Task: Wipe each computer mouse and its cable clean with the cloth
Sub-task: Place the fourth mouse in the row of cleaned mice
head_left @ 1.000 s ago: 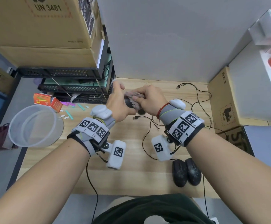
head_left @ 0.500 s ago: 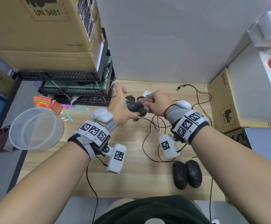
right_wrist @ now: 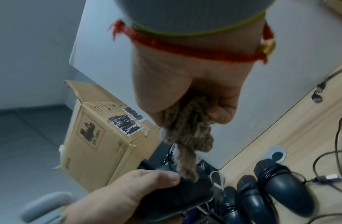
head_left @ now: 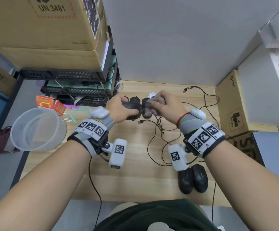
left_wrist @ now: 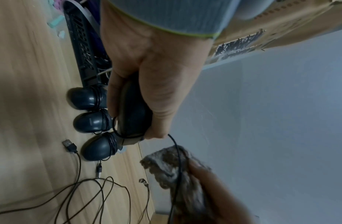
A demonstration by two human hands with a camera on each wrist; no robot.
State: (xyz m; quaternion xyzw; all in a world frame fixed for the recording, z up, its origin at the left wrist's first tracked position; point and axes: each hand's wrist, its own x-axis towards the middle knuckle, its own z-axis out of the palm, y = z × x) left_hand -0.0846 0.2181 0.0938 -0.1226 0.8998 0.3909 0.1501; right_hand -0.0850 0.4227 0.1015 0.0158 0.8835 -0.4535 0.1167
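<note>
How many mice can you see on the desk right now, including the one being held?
6: one mouse gripped in the left hand, three cable-wrapped mice in a row by the black rack, two mice side by side near the front edge. More may be hidden.

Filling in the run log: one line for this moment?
left hand: grips mouse | right hand: grips cloth around mouse cable | phase: cable wipe

Looked like an office storeroom or IT workspace: wood-grain counter [head_left: 135, 180] against grey partition walls [head_left: 168, 47]; stacked cardboard shipping boxes [head_left: 43, 22] at upper left over black rack equipment [head_left: 65, 75]; another carton [head_left: 232, 110] at right; loose cables [head_left: 207, 104] and several black computer mice [left_wrist: 89, 98] strewn about.
</note>
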